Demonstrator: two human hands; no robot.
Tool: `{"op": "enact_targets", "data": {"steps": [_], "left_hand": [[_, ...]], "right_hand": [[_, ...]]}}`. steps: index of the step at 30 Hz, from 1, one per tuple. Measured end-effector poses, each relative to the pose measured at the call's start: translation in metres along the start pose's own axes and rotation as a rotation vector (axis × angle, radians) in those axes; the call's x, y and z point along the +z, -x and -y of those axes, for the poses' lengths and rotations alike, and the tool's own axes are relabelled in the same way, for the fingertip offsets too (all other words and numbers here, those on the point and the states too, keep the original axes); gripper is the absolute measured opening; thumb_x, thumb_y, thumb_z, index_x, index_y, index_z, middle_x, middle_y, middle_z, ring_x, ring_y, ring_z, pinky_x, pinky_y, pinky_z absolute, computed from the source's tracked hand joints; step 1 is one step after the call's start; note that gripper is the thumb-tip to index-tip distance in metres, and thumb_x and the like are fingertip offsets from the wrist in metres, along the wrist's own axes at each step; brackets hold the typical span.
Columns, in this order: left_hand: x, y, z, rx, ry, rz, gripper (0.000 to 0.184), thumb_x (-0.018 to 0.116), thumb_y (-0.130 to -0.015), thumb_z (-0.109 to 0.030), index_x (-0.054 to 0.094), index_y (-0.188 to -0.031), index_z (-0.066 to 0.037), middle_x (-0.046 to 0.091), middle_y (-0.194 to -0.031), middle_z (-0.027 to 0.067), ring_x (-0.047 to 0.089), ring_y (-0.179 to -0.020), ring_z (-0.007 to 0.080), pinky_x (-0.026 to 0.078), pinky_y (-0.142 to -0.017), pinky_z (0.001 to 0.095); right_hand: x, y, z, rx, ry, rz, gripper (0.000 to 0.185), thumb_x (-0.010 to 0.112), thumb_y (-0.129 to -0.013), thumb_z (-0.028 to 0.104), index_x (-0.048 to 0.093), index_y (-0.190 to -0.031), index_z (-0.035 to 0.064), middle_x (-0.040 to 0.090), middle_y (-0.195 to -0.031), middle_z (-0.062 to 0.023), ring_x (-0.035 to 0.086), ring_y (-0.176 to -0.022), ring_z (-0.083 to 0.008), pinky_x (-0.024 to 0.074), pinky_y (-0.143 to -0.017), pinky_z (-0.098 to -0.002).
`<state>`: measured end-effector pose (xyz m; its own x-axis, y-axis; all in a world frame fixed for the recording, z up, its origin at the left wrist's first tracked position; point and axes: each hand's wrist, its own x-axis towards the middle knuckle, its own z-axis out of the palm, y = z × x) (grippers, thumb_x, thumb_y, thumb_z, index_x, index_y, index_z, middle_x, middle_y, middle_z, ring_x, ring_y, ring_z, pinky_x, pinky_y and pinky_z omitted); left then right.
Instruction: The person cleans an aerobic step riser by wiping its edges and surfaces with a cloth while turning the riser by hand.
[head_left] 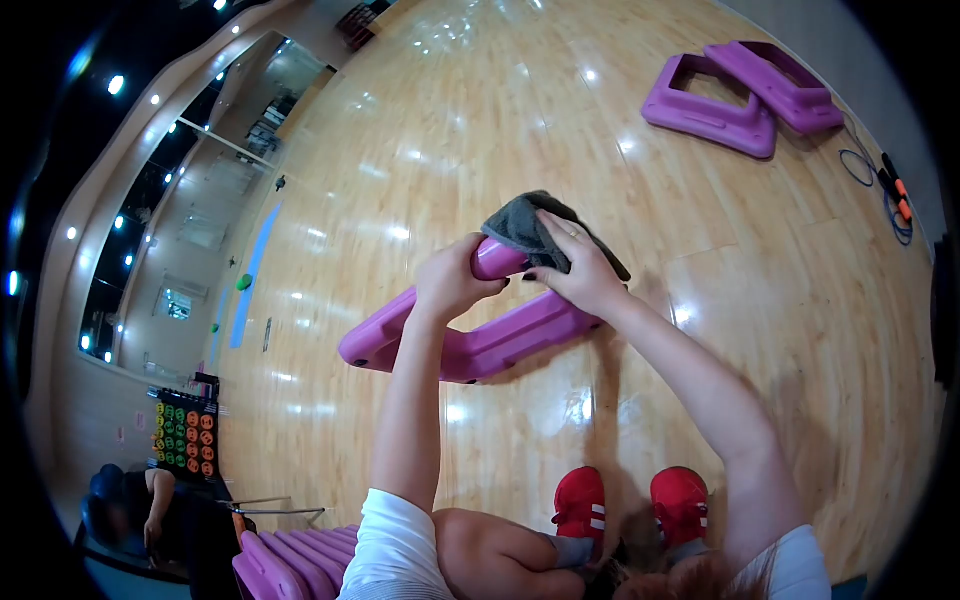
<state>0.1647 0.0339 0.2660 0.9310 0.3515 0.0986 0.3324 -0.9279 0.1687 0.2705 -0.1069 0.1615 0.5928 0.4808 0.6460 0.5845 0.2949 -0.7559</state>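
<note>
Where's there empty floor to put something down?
The widest bare floor is past the cloth, between the blue mat and the two frames, top right. Another patch: right of the right arm, below the rope. It's crowded around the left hand, right hand and held frame, and bottom left, by the purple stack.

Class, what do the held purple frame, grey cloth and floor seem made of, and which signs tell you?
Purple frame: probably moulded plastic, smooth and slightly glossy, with rounded edges.
Grey cloth: likely towelling or microfibre, matt, draped in soft folds.
Floor: wood or wood-look boards, polished, with grain, seams and reflected lights.
</note>
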Motion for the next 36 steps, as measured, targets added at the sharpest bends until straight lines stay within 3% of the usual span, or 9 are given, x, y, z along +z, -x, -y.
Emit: {"op": "enact_targets", "data": {"steps": [5,7,9,16,23,29,31,33,36], "left_hand": [[0.002,0.004,0.002,0.027,0.047,-0.037,0.048,0.077,-0.058,-0.03,0.061,-0.099,-0.013,0.066,-0.084,0.0097,0.063,-0.08,0.0296,0.05,-0.069,0.038],[0.003,0.003,0.004,0.022,0.01,-0.046,0.048,0.077,-0.057,-0.03,0.061,-0.099,-0.014,0.066,-0.083,0.0092,0.063,-0.079,0.0296,0.05,-0.067,0.0381],[0.005,0.003,0.002,0.013,0.008,-0.044,0.048,0.078,-0.057,-0.03,0.061,-0.098,-0.013,0.066,-0.082,0.0093,0.063,-0.078,0.0296,0.05,-0.067,0.0382],[0.003,0.001,0.001,0.002,0.02,-0.035,0.047,0.078,-0.058,-0.031,0.06,-0.097,-0.011,0.066,-0.082,0.0112,0.063,-0.078,0.0303,0.049,-0.068,0.0389],[0.004,0.005,-0.002,-0.008,-0.016,-0.012,0.052,0.078,-0.06,-0.03,0.06,-0.103,-0.008,0.066,-0.086,0.0141,0.063,-0.081,0.0311,0.05,-0.071,0.0386],[0.004,0.005,0.001,0.017,0.054,-0.03,0.057,0.08,-0.059,-0.028,0.059,-0.107,-0.006,0.066,-0.092,0.0148,0.064,-0.084,0.03,0.05,-0.073,0.0371],[0.004,0.004,0.002,0.042,0.081,-0.027,0.056,0.08,-0.059,-0.028,0.06,-0.107,-0.007,0.066,-0.092,0.0149,0.064,-0.084,0.0306,0.05,-0.073,0.0374],[0.003,0.003,0.001,0.018,0.072,-0.008,0.056,0.079,-0.059,-0.029,0.06,-0.108,-0.008,0.066,-0.093,0.0139,0.063,-0.084,0.0309,0.05,-0.073,0.0374],[0.006,0.0,0.013,0.073,0.045,-0.008,0.054,0.079,-0.059,-0.03,0.061,-0.107,-0.011,0.067,-0.092,0.0118,0.063,-0.084,0.0315,0.05,-0.072,0.0373]], "right_hand": [[0.009,-0.015,0.019,-0.157,0.107,0.144,0.042,0.059,-0.086,0.024,0.056,-0.121,0.0027,0.054,-0.126,-0.0108,0.038,-0.123,-0.0303,0.0328,-0.1,-0.0376],[0.017,-0.02,0.016,-0.133,0.102,0.089,0.03,0.053,-0.089,0.02,0.061,-0.112,0.0024,0.058,-0.118,-0.0086,0.044,-0.116,-0.028,0.0351,-0.097,-0.0352],[0.025,-0.027,0.005,0.047,-0.155,-0.165,0.023,0.054,-0.086,0.019,0.065,-0.103,0.0063,0.063,-0.105,-0.0088,0.053,-0.101,-0.0297,0.0404,-0.089,-0.0357],[0.036,-0.017,-0.014,0.27,-0.299,-0.236,0.026,0.045,-0.092,0.02,0.06,-0.104,0.0023,0.064,-0.096,-0.0171,0.061,-0.09,-0.0311,0.0453,-0.082,-0.0344],[0.045,0.017,-0.065,0.478,-0.453,-0.219,0.033,0.037,-0.096,0.027,0.056,-0.11,0.0032,0.064,-0.098,-0.0193,0.061,-0.094,-0.0324,0.045,-0.081,-0.0366],[0.036,0.037,-0.053,0.71,-0.21,-0.069,0.042,0.033,-0.094,0.034,0.054,-0.116,0.0054,0.063,-0.104,-0.0195,0.058,-0.104,-0.0329,0.0378,-0.094,-0.0394],[0.04,0.031,-0.052,0.63,-0.203,-0.041,0.04,0.039,-0.092,0.03,0.051,-0.12,0.0045,0.06,-0.111,-0.0203,0.055,-0.108,-0.0333,0.0365,-0.095,-0.0411],[0.048,0.022,-0.04,0.223,-0.243,-0.237,0.042,0.048,-0.089,0.027,0.046,-0.124,0.0036,0.05,-0.124,-0.0208,0.046,-0.117,-0.0351,0.0313,-0.099,-0.0438],[0.034,0.005,0.002,-0.064,0.167,-0.083,0.049,0.059,-0.082,0.024,0.044,-0.124,0.0034,0.036,-0.132,-0.0189,0.033,-0.122,-0.0379,0.0225,-0.103,-0.048]]}}
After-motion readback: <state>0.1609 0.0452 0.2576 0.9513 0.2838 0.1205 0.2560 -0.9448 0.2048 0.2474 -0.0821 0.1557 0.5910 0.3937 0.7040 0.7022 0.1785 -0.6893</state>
